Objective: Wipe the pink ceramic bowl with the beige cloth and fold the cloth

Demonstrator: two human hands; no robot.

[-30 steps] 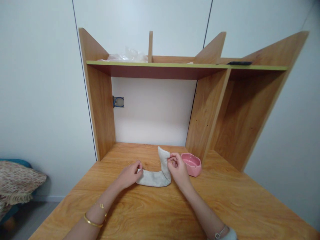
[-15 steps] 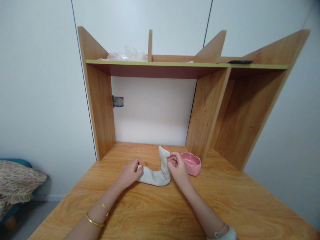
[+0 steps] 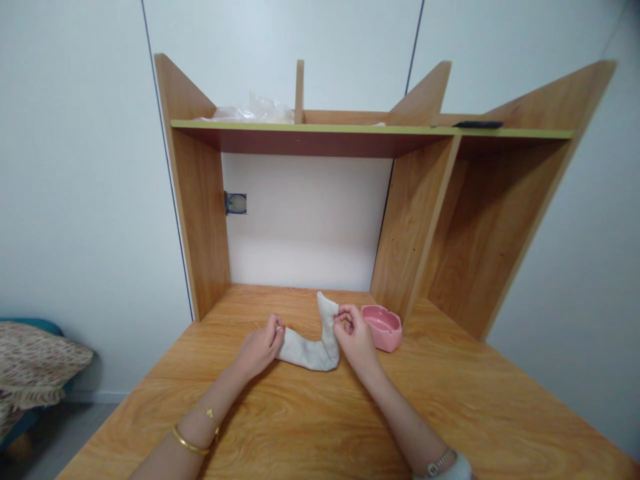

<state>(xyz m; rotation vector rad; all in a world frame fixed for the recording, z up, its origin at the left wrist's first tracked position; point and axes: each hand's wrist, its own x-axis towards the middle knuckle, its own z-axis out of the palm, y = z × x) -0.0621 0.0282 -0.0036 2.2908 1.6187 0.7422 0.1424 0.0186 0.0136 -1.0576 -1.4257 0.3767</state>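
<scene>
A light grey sock [image 3: 311, 353] lies bent on the wooden desk, its right part turned upward toward the back. My left hand [image 3: 261, 345] pinches its left end between thumb and fingers. At the upright part, my right hand [image 3: 356, 335] grips the sock's right edge with thumb and fingertips. Just behind and to the right of that hand stands a pink ashtray [image 3: 384, 330] with notches in its rim.
The desk top [image 3: 320, 420] carries a wooden shelf unit [image 3: 203, 220] at its back. On the upper shelf lie a clear plastic bag [image 3: 257, 109] and a flat black object [image 3: 479, 125]. A patterned fringed cloth [image 3: 40, 363] hangs over something blue at the far left.
My left hand has tilted up slightly at the sock's left end, lifting it a little. My right hand and the ashtray stay almost where they were.
</scene>
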